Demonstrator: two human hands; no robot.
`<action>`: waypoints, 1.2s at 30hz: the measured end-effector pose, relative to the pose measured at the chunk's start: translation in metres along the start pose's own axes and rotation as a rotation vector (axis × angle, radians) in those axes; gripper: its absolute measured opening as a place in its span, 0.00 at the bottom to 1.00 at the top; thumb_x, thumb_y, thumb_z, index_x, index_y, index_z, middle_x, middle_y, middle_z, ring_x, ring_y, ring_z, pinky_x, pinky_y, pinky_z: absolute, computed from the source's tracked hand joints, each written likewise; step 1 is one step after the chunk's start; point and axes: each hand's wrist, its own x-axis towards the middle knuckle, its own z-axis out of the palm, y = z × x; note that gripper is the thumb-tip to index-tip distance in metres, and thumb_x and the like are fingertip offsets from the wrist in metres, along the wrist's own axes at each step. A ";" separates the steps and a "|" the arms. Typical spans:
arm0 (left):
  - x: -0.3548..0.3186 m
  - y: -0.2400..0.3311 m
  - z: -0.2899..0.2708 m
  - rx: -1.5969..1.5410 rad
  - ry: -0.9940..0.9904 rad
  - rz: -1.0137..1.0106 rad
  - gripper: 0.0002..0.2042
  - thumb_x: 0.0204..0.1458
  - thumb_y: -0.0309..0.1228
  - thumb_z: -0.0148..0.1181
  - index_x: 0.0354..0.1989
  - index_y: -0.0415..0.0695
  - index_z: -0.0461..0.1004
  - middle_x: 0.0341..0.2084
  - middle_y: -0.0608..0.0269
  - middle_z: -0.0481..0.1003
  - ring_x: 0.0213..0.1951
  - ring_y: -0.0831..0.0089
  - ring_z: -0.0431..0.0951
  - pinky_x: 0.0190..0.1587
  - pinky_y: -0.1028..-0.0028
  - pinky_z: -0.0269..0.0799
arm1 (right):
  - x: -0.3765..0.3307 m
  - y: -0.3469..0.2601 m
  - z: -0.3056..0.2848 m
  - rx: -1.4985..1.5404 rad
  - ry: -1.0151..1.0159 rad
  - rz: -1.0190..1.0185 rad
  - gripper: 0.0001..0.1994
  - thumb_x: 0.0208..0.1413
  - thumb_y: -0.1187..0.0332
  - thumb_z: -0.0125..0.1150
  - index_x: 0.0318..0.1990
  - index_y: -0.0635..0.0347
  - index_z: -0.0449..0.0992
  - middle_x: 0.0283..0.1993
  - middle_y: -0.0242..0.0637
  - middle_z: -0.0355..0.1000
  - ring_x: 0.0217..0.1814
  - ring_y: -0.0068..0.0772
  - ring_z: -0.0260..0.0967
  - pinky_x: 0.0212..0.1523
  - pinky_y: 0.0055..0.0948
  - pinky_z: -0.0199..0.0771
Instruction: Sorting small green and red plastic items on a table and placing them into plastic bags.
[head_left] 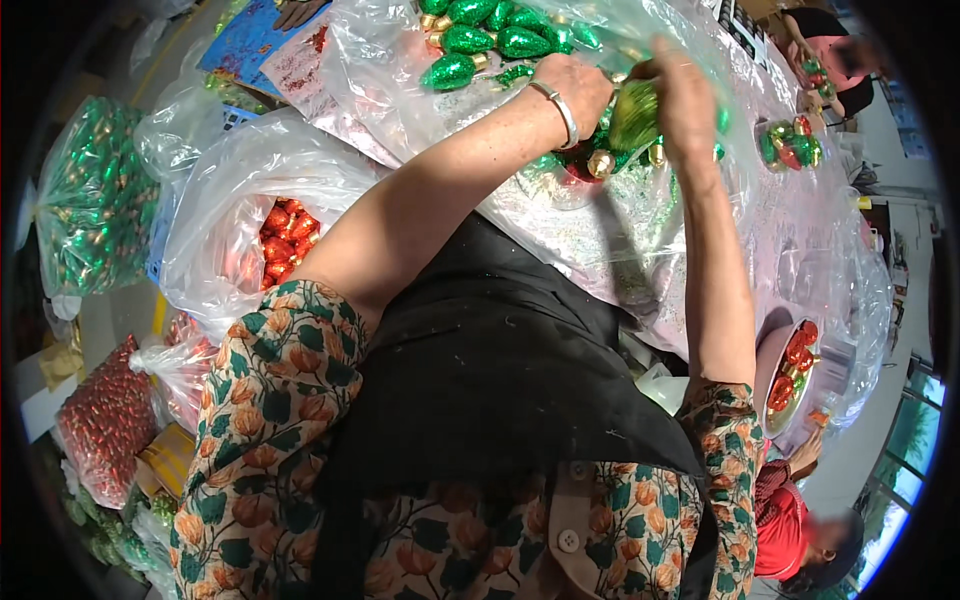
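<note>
My left hand (575, 88), with a silver bangle at the wrist, is closed over the table; its fingertips are hidden. My right hand (682, 105), blurred by motion, curls round a green glittered bulb ornament (633, 117), which is also smeared. Under both hands lies a cluster of ornaments, among them a gold-capped one (601, 164); its holder is mostly covered. Beyond my left hand, several loose green bulb ornaments (466, 40) with gold caps rest on clear plastic.
An open clear bag (215, 215) of red ornaments (288, 240) stands left of my arm. Filled bags of green (98, 200) and red ornaments (105, 420) lie farther left. At right are a bowl (770, 375) of ornaments, a bunch of ornaments (790, 143) and two other people.
</note>
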 end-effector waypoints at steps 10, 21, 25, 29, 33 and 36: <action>-0.010 -0.004 -0.006 -0.074 0.070 0.018 0.08 0.40 0.30 0.56 0.30 0.44 0.76 0.25 0.56 0.77 0.35 0.61 0.78 0.36 0.67 0.73 | -0.021 -0.005 -0.010 -0.566 -0.688 0.096 0.25 0.55 0.47 0.50 0.28 0.65 0.73 0.23 0.36 0.69 0.26 0.25 0.63 0.31 0.25 0.64; -0.007 0.004 -0.016 -0.039 -0.097 -0.005 0.06 0.38 0.30 0.59 0.25 0.46 0.79 0.28 0.58 0.78 0.35 0.64 0.79 0.38 0.70 0.74 | -0.017 -0.020 0.003 -0.975 -1.053 0.008 0.15 0.45 0.61 0.64 0.27 0.67 0.72 0.21 0.39 0.70 0.24 0.31 0.66 0.27 0.30 0.65; -0.012 0.004 -0.011 -0.024 -0.001 -0.028 0.06 0.38 0.30 0.59 0.25 0.46 0.79 0.28 0.58 0.78 0.35 0.64 0.79 0.37 0.70 0.74 | -0.022 -0.011 -0.003 -0.980 -0.950 -0.052 0.14 0.43 0.62 0.64 0.26 0.67 0.72 0.22 0.43 0.71 0.25 0.38 0.69 0.29 0.34 0.68; -0.010 0.003 -0.009 -0.066 -0.018 0.021 0.07 0.39 0.29 0.57 0.28 0.41 0.74 0.25 0.52 0.76 0.34 0.57 0.78 0.34 0.62 0.73 | -0.023 -0.013 0.004 -1.114 -1.011 0.005 0.12 0.42 0.64 0.62 0.26 0.66 0.72 0.22 0.45 0.71 0.26 0.43 0.70 0.30 0.36 0.69; -0.009 0.007 -0.006 -0.028 0.005 -0.017 0.06 0.38 0.29 0.58 0.26 0.46 0.79 0.28 0.58 0.78 0.36 0.63 0.79 0.36 0.69 0.74 | -0.024 0.000 0.009 -1.401 -1.058 -0.098 0.11 0.40 0.66 0.61 0.26 0.65 0.71 0.23 0.45 0.70 0.26 0.46 0.69 0.30 0.37 0.69; -0.009 0.008 -0.010 -0.030 -0.009 -0.001 0.06 0.39 0.30 0.57 0.26 0.47 0.79 0.28 0.58 0.78 0.36 0.63 0.79 0.36 0.68 0.74 | -0.026 0.010 0.002 -1.463 -1.056 -0.247 0.10 0.40 0.66 0.60 0.26 0.65 0.70 0.23 0.46 0.70 0.27 0.48 0.69 0.29 0.37 0.69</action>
